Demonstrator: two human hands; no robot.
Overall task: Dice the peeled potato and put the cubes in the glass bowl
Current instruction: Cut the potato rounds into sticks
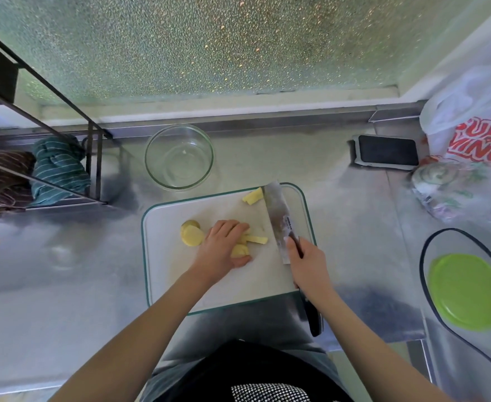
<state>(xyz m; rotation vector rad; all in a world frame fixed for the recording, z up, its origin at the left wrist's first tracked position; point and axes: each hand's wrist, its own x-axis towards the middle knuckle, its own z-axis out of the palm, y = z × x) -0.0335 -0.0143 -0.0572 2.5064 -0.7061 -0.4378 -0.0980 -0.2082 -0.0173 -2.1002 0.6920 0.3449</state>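
My left hand (224,245) sits on the white cutting board (180,274), fingers curled down over potato pieces (240,250), thumb against a rounded chunk at the near side. A potato stick (257,240) pokes out from under my fingertips toward the knife. Round potato slices (192,235) lie stacked just left of that hand, touching nothing else. More cut strips (253,195) rest at the board's far edge, right beside the blade tip. My right hand (308,265) grips the cleaver (279,219) at the handle, index finger up on the blade; blade runs from the far edge toward me along the board's right side, its dark handle end sticking out past my wrist over the desk (64,285). Can't tell whether the edge touches the board. Glass bowl (179,156) stands on the desk just beyond the board's far left corner, one tiny bit inside. Phone (386,152) lies far right, plastic bag (470,132) beside it. Green lid (467,291) at right. Striped cloths (58,169) under the rack on the left.
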